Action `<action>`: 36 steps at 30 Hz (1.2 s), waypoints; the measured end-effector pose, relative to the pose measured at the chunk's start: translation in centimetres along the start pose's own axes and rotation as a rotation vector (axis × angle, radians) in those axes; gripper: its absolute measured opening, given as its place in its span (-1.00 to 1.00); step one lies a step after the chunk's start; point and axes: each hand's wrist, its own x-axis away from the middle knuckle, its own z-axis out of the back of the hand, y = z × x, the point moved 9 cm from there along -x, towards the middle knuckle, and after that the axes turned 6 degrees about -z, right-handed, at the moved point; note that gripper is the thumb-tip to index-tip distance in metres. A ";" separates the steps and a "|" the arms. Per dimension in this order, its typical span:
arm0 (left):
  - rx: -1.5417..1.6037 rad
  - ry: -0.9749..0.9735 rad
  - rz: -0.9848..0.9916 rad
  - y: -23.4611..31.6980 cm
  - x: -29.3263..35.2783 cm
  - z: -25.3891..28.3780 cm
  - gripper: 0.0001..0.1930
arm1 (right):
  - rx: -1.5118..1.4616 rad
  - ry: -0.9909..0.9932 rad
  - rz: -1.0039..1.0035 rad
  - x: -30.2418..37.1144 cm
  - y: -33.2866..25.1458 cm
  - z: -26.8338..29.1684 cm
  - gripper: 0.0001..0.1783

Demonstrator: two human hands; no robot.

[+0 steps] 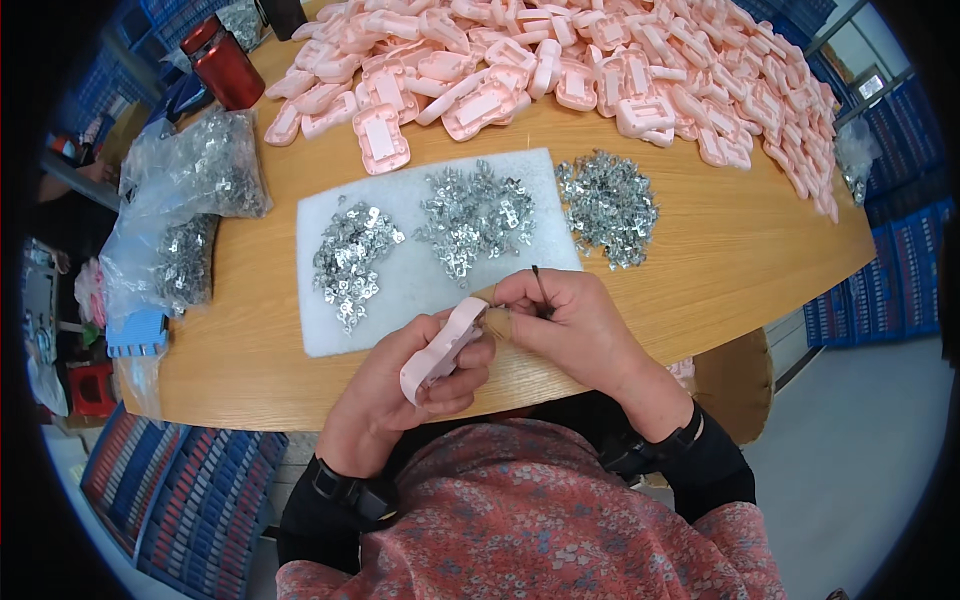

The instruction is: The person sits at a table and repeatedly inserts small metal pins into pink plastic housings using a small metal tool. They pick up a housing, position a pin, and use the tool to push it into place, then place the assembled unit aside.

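Note:
My left hand [405,385] is closed around a pale pink plastic housing [443,350], tilted on its edge above the table's near side. Against the upper end of that housing, the fingertips of my right hand [565,325] are pinched together. A thin dark tool [541,287] sticks up between the right thumb and fingers; its lower end is hidden, so its kind is unclear. Beyond my hands lies a white foam sheet [400,310] bearing a left pile of small metal clips [352,262] and a middle pile of similar clips [470,225].
More metal clips [610,210] are heaped right of the foam. Pink housings [480,85] cover the table's far side. At left are clear bags of metal parts [195,170], a red jar [222,65] and a blue block [137,332]. Blue-and-red racks [185,495] stand below the table [720,260].

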 end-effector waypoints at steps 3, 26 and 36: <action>0.086 -0.016 0.028 -0.5 -0.4 0.0 -0.71 | -0.005 0.014 -0.002 0.2 0.7 0.4 -0.78; 0.133 -0.259 0.257 -6.4 -1.3 -3.6 -0.51 | 0.121 -0.042 0.175 6.8 -0.4 3.9 -0.68; -0.581 -0.178 0.096 -9.6 -2.5 -5.2 -0.27 | -0.091 0.151 -0.062 13.1 4.6 8.1 -0.74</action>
